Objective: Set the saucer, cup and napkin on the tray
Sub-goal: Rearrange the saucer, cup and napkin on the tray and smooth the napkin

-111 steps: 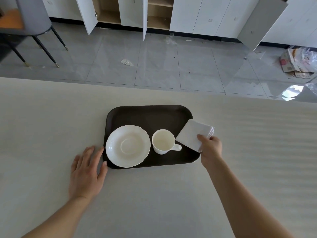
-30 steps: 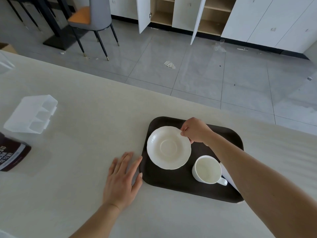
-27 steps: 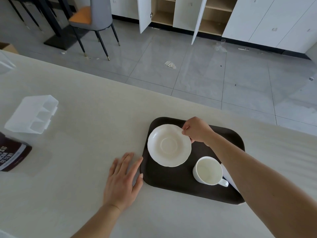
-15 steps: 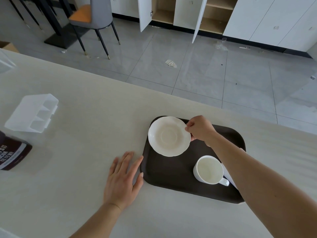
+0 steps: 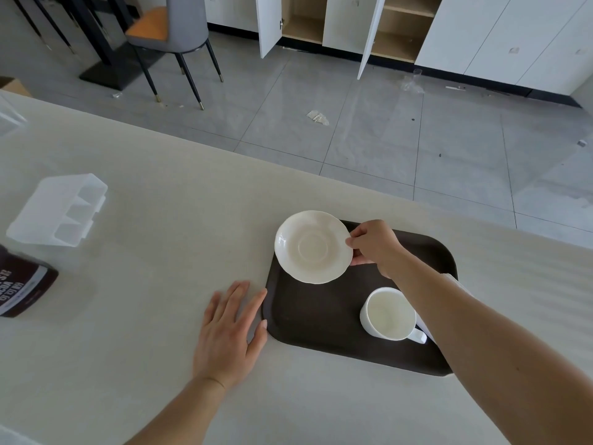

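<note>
A dark brown tray (image 5: pixel 321 319) lies on the pale table. My right hand (image 5: pixel 373 244) pinches the right rim of the white saucer (image 5: pixel 313 247), which hangs tilted above the tray's far left corner. The empty white cup (image 5: pixel 390 314) stands on the tray's right part, handle pointing right. A white napkin (image 5: pixel 451 279) shows only as a sliver on the tray's right side, mostly hidden behind my right forearm. My left hand (image 5: pixel 229 329) rests flat on the table, fingers spread, touching the tray's left edge.
A clear plastic divided container (image 5: pixel 59 210) lies at the table's left, with a dark brown packet (image 5: pixel 22 287) near the left edge. Beyond the table's far edge are grey floor tiles, a chair (image 5: pixel 175 33) and open white cupboards (image 5: pixel 346 24).
My right hand has lifted the saucer off the tray and carried it up and toward the far left corner. Cup, tray and left hand have stayed put.
</note>
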Demonstrator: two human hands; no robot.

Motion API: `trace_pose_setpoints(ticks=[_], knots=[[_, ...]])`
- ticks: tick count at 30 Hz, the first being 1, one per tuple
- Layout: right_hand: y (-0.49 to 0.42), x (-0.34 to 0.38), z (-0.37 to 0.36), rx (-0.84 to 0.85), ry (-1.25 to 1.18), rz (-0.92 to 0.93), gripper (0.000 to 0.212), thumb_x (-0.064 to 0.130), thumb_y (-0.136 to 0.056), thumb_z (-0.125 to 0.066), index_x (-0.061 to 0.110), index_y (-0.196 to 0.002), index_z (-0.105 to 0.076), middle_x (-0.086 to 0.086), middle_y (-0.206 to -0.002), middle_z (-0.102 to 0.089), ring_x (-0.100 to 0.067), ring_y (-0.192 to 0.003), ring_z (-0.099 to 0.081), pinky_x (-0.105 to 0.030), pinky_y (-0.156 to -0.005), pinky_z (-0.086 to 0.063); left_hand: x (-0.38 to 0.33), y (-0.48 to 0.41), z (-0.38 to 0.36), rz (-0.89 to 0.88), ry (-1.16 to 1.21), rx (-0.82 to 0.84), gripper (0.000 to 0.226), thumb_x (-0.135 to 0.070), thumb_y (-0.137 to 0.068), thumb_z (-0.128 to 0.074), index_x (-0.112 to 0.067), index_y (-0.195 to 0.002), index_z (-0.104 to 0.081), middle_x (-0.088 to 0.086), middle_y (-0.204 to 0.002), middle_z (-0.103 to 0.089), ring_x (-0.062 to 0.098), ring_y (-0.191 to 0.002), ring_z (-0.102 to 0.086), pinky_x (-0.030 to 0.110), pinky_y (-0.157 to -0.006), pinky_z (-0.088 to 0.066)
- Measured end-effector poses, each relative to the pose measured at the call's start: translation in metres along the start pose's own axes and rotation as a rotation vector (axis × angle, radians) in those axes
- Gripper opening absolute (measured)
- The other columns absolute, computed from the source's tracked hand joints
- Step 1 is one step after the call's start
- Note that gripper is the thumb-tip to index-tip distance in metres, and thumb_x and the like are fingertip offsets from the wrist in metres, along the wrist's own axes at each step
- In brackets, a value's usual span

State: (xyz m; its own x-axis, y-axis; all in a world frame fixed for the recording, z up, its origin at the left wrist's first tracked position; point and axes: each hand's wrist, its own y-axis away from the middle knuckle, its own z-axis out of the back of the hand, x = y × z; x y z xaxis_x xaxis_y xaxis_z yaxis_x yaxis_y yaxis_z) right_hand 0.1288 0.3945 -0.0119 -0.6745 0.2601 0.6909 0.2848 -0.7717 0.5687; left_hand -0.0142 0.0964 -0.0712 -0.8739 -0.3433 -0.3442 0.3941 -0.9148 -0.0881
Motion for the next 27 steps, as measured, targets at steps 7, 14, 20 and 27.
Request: trace_pose_setpoints(ticks=[7,14,20,27], knots=[[0.004,0.000,0.003,0.042,-0.071,-0.056,0.008,-0.005,-0.088,-0.064,-0.004,-0.096,-0.066,-0.027,-0.104,-0.071,-0.037,-0.082,-0.075,-0.043,-0.068,-0.064,0.001,0.000,-0.002,0.006,-0.004,0.014,0.051,-0.046,-0.099,-0.030,-0.027,-0.144,-0.045,0.010,-0.150,-0.045,0.024,-0.143,-0.036,0.049,-0.117,-0.026],[0.005,-0.002,0.003,0.048,-0.083,-0.021,0.012,-0.005,-0.088,-0.063,0.003,-0.097,-0.064,-0.020,-0.103,-0.070,-0.032,-0.081,-0.075,-0.040,-0.065,-0.065,0.003,0.000,-0.003,0.007,-0.014,0.029,0.051,-0.046,-0.098,-0.032,-0.028,-0.145,-0.043,0.010,-0.150,-0.045,0.024,-0.144,-0.035,0.049,-0.118,-0.025],[0.010,-0.009,0.013,0.080,-0.096,0.033,0.007,0.008,-0.091,-0.066,0.003,-0.096,-0.068,-0.018,-0.093,-0.076,-0.028,-0.075,-0.077,-0.037,-0.070,-0.065,0.003,0.000,-0.003,0.003,-0.013,0.026,0.051,-0.046,-0.098,-0.033,-0.028,-0.145,-0.041,0.010,-0.150,-0.044,0.024,-0.144,-0.034,0.049,-0.118,-0.025],[0.046,-0.038,0.053,-0.083,-0.108,0.185,0.013,0.005,-0.091,-0.065,0.014,-0.083,-0.071,-0.013,-0.081,-0.075,-0.024,-0.070,-0.075,-0.032,-0.065,-0.065,0.002,0.000,-0.001,0.014,-0.020,0.033,0.051,-0.044,-0.097,-0.034,-0.027,-0.145,-0.043,0.010,-0.150,-0.044,0.024,-0.143,-0.035,0.048,-0.118,-0.024]])
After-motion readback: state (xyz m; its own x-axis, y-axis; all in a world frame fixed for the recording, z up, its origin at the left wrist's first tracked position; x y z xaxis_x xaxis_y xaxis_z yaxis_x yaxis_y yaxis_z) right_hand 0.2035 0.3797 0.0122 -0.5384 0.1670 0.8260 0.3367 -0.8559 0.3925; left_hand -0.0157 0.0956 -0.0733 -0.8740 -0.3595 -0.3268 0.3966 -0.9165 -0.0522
